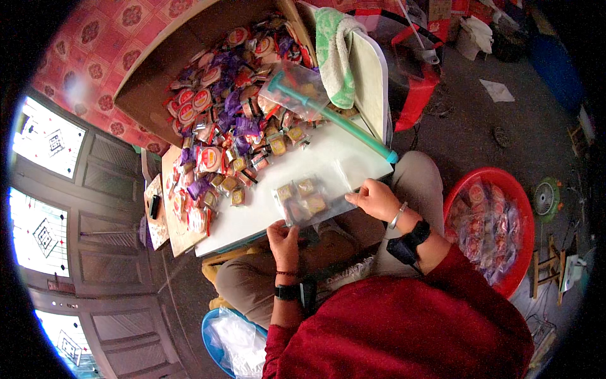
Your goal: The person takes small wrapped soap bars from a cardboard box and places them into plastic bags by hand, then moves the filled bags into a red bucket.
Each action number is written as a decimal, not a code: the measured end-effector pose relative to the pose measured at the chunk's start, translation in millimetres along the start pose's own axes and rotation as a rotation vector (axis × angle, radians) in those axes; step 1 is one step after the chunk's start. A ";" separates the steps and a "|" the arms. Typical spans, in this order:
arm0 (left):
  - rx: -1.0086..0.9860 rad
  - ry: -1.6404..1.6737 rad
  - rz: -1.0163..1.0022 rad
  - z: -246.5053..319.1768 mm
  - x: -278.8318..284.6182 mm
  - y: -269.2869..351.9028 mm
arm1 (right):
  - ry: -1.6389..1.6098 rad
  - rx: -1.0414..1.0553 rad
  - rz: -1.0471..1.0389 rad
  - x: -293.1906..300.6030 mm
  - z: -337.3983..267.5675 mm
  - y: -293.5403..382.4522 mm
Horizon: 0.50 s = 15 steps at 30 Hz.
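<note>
A clear plastic bag (326, 201) lies at the front edge of the white tabletop (265, 180), with several small wrapped pieces (315, 204) inside it. My left hand (284, 239) pinches the bag's near left corner between thumb and fingers. Its near right part is pinched by my right hand (374, 199), which wears a silver bangle. Beyond the bag lies a big heap of wrapped snacks (246, 125) in red, purple and yellow-brown packaging. A green tube (348, 125) with a T-shaped end rests across the right side, its far end against another clear bag (303, 85).
A cardboard box side (149, 76) stands behind the heap. A green-and-white towel (335, 61) hangs over a white board at the right. On the floor are a red basin (529, 227) of filled bags and a blue basin (207, 343) of clear plastic bags.
</note>
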State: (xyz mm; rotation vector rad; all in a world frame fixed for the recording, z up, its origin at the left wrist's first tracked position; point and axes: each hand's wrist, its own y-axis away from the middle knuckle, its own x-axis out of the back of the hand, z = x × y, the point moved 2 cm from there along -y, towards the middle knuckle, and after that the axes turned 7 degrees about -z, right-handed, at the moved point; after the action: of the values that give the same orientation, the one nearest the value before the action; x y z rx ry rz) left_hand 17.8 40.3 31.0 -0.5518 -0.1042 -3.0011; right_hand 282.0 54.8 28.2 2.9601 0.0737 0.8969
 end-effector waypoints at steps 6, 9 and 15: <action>0.311 0.555 -0.187 -6.2 1.0 4.0 | -0.386 -0.279 -0.214 -7.9 3.7 -0.7; 0.408 0.685 -0.408 -10.9 0.4 4.5 | -0.780 -0.275 -0.208 -12.0 1.2 3.5; 0.047 0.455 -0.583 -17.8 -7.2 -12.0 | -0.905 -0.333 -0.507 -9.2 -4.0 6.0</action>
State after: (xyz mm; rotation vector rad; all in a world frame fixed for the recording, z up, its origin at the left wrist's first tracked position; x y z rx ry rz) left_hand 17.1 51.3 11.2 0.2252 -0.3539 -3.5751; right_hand 272.3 48.4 26.8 2.5389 0.5300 -0.4508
